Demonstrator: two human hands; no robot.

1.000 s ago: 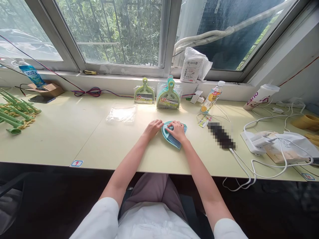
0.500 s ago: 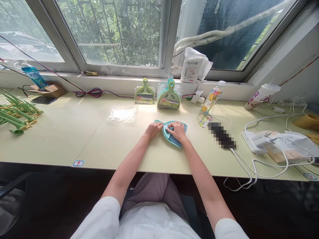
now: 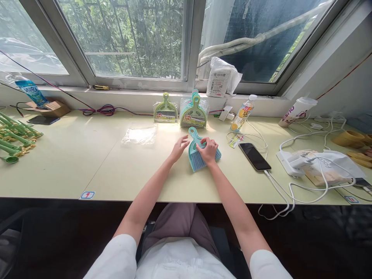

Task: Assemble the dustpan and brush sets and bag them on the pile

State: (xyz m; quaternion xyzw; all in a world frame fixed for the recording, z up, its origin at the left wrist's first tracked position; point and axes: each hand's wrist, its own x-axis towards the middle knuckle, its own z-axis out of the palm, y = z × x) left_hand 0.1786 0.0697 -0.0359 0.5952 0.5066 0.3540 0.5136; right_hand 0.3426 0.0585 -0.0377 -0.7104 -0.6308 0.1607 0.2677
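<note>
A small teal dustpan and brush set (image 3: 197,155) lies on the pale yellow table (image 3: 87,162), its handle pointing away from me. My right hand (image 3: 208,149) grips its right side, fingers curled over the pan. My left hand (image 3: 179,147) hovers just left of the handle with fingers spread and holds nothing. Behind the set, against the sill, stand a packaged green dustpan set (image 3: 165,111) and a stack of packaged teal and green sets (image 3: 193,113). An empty clear plastic bag (image 3: 138,136) lies to the left.
A phone (image 3: 254,156) on a white cable lies right of my hands, beside a drink bottle (image 3: 241,115), a power strip (image 3: 293,166) and tangled cables. Green plastic pieces (image 3: 14,135) lie at the far left. A white packet (image 3: 221,79) sits on the sill.
The dustpan set has been turned so its handle points away from me. My left hand has come off it and opened. My right hand keeps its grip.
</note>
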